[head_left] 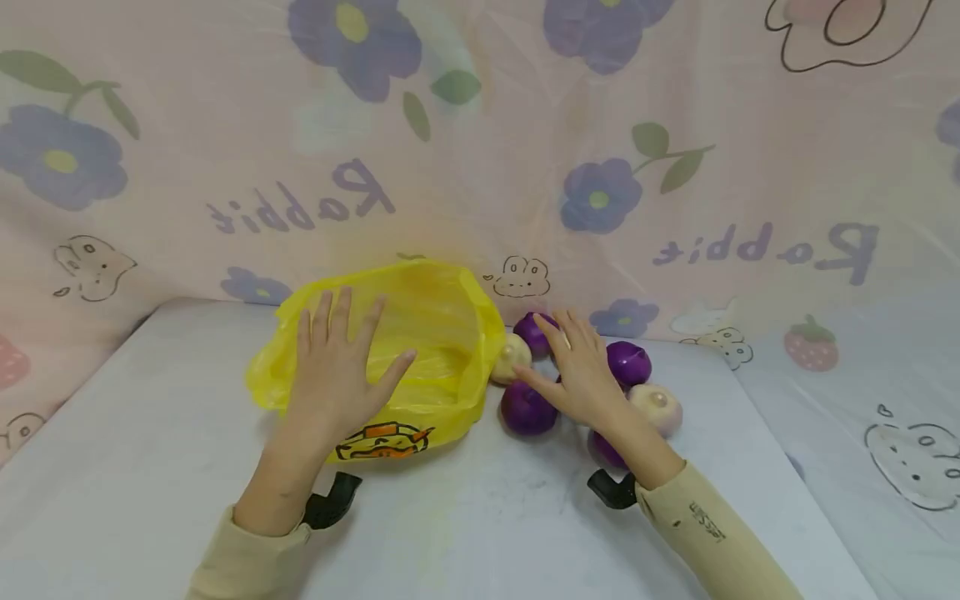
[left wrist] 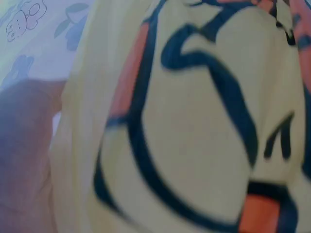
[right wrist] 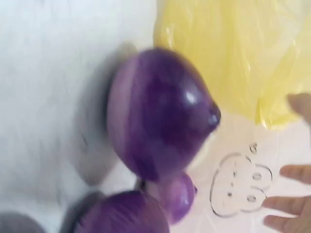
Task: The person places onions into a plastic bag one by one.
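A yellow plastic bag (head_left: 480, 317) lies on the white tabletop with its mouth gaping upward. My left hand (head_left: 337, 375) is spread over the bag's left part, fingers straight and holding nothing. The bag's cartoon print (left wrist: 194, 136) fills most of the left wrist view. To the right sits a group of purple onions (head_left: 529, 408) and pale onions (head_left: 656, 408). Above them hovers my right hand (head_left: 585, 375), fingers extended and nothing in its grasp, hiding part of the group. In the right wrist view one purple onion (right wrist: 160, 111) looms large beside the bag; the fingers (right wrist: 291, 206) show at the right.
A pale curtain (head_left: 480, 167) printed with flowers and rabbits hangs right behind the table (head_left: 465, 533). One pale onion (head_left: 512, 360) sits against the bag's right side. Black wrist mounts (head_left: 333, 500) stick out below both hands.
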{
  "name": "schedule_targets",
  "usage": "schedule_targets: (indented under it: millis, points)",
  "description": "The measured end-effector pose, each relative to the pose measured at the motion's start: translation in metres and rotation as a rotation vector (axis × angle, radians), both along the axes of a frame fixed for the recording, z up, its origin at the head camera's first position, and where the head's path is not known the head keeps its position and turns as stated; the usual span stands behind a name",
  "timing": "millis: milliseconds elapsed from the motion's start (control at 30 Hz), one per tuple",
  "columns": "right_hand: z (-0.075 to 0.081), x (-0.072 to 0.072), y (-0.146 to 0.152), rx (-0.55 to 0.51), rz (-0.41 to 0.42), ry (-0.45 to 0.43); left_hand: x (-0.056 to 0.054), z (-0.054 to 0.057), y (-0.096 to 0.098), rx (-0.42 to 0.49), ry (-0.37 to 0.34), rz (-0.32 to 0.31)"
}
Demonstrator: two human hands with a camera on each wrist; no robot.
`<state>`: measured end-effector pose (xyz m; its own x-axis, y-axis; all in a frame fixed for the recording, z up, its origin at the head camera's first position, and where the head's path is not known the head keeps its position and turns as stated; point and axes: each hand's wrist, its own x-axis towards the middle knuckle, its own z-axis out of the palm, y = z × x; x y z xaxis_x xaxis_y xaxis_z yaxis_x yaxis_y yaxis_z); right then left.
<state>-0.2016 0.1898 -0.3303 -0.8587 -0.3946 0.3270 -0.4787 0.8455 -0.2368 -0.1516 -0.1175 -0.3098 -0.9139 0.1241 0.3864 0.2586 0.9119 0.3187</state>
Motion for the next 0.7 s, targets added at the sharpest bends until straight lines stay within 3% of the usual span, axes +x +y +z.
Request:
schedule_targets:
  millis: [233, 500, 700]
  points:
    - [-0.017, 0.008, -0.001, -0.093, -0.013, -0.081, 0.005, -0.005, -0.031, 0.072, 0.043, 0.058]
    - [-0.040, 0.013, 0.006, -0.236, -0.048, -0.144, 0.009, -0.009, -0.058, 0.190, 0.094, 0.074]
    - [-0.046, 0.011, 0.007, -0.250, -0.041, -0.121, 0.009, -0.011, -0.067, 0.276, 0.034, 0.055]
